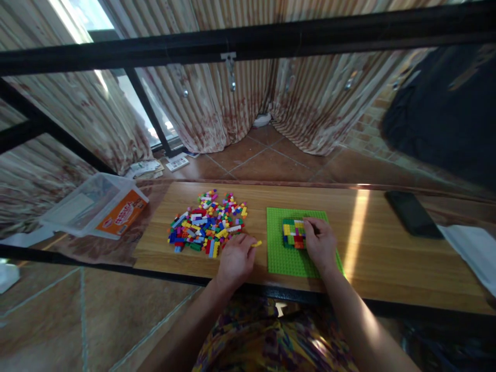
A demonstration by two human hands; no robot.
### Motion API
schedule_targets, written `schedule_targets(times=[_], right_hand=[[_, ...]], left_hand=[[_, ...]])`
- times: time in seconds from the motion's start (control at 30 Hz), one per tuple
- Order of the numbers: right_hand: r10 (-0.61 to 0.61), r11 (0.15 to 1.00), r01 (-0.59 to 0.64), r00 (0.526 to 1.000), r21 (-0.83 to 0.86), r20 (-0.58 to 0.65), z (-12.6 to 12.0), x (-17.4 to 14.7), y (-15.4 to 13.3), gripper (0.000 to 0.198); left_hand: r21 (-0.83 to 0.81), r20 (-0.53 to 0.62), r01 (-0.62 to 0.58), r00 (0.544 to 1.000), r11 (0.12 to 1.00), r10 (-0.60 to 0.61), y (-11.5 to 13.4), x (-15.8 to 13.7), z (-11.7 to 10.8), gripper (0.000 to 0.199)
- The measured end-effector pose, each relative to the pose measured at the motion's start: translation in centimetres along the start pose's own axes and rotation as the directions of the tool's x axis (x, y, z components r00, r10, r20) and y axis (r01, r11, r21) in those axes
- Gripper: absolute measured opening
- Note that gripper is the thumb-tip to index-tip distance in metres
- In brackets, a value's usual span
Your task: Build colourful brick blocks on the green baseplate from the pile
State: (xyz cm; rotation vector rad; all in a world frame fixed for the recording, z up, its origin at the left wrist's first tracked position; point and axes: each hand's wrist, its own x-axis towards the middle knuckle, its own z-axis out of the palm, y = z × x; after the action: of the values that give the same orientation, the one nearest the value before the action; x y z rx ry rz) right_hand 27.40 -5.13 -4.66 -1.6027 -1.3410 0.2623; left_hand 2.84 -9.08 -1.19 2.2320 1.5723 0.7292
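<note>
Here the left hand (237, 258) is pinching a yellow brick (257, 243), thumb and finger clamping together on it, and the brick is poking out to the right, over the wood between pile and plate! The pile (209, 227) is sprawling just beyond that hand, over the left part of the table (380, 268): reds, blues, yellows, whites, oranges, all jumbling together.

Across to the right, the green plate (276, 261) is lying flat, and on it the build (293, 233) is sitting around the middle, showing yellow, white, red and green on top. The right hand (322, 243) is working at the build's right side, its fingertips bunching at the edge and its palm covering the right part of the plate. Whether those fingers are gripping a brick or only touching the build, I cannot tell; the hand is hiding it.

Farther right, a strip of sunlight is crossing the wood, and beyond it a phone (414, 214) is lying dark, with a white sheet (470, 253) resting beside it. Over on the left, a clear box (83, 206) is standing beside the table, wearing an orange label (122, 213), while striped curtains (209, 108) are hanging along the far side.
</note>
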Motion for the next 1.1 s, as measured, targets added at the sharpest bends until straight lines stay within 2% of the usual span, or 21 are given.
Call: schedule_targets(times=[0.27, 0.47, 0.77, 0.87, 1.1], right_hand=[[-0.01, 0.999, 0.011, 1.0, -0.035, 0.026, -0.2, -0.1, 0.0, 0.03], [-0.026, 0.998, 0.028, 0.998, -0.047, 0.05, -0.3, -0.2, 0.1, 0.029], [-0.024, 0.999, 0.027, 0.998, -0.042, 0.055, -0.4, -0.2, 0.2, 0.03], [-0.02, 0.999, 0.023, 0.998, -0.047, 0.054, -0.4, -0.2, 0.1, 0.031], [-0.019, 0.998, 0.022, 0.998, -0.057, 0.059, -0.4, -0.2, 0.3, 0.03]], left_hand=[[0.079, -0.087, 0.071, 0.994, 0.994, -0.064, -1.4, -0.9, -0.9, 0.014], [0.077, -0.183, 0.142, 0.975, 0.987, -0.126, -2.4, -1.1, -2.2, 0.014], [0.091, -0.357, 0.333, 0.891, 0.939, -0.281, -6.5, -0.5, -5.2, 0.017], [0.103, -0.358, 0.386, 0.874, 0.917, -0.328, -7.5, -0.5, -6.0, 0.019], [0.207, -0.286, 0.371, 0.908, 0.905, -0.307, -7.5, 0.0, -6.2, 0.022]])
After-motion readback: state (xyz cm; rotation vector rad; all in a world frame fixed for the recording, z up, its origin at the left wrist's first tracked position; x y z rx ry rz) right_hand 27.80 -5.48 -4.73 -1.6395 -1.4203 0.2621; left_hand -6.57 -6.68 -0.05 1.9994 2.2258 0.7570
